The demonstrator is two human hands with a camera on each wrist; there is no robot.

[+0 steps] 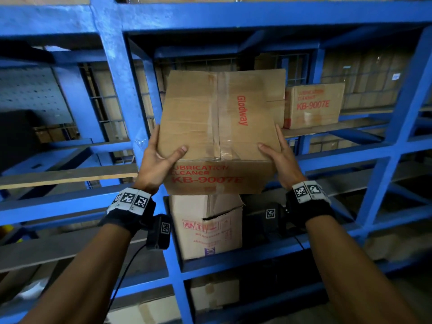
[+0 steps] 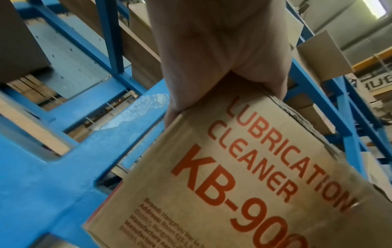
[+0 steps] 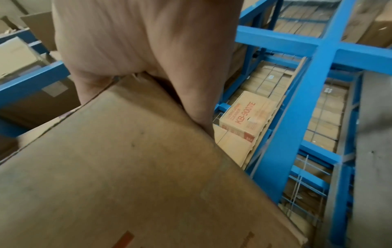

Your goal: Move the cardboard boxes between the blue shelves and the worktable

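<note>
I hold a brown cardboard box (image 1: pixel 219 127) with red "LUBRICATION CLEANER KB-9007E" print in front of the middle bay of the blue shelves (image 1: pixel 117 90). My left hand (image 1: pixel 161 155) grips its near left corner, thumb on the taped top and fingers along the side. My right hand (image 1: pixel 278 155) grips the near right corner the same way. In the left wrist view the left hand (image 2: pixel 212 58) clamps the box (image 2: pixel 254 167) at its printed face. In the right wrist view the right hand (image 3: pixel 137 42) clasps a corner of the box (image 3: pixel 127 167).
A second KB-9007E box (image 1: pixel 313 105) stands on the shelf board at the right rear, also visible as that box (image 3: pixel 246 114) in the right wrist view. A taller, dented box (image 1: pixel 210 225) sits on the shelf below. Blue uprights and crossbeams frame each bay; wire mesh backs them.
</note>
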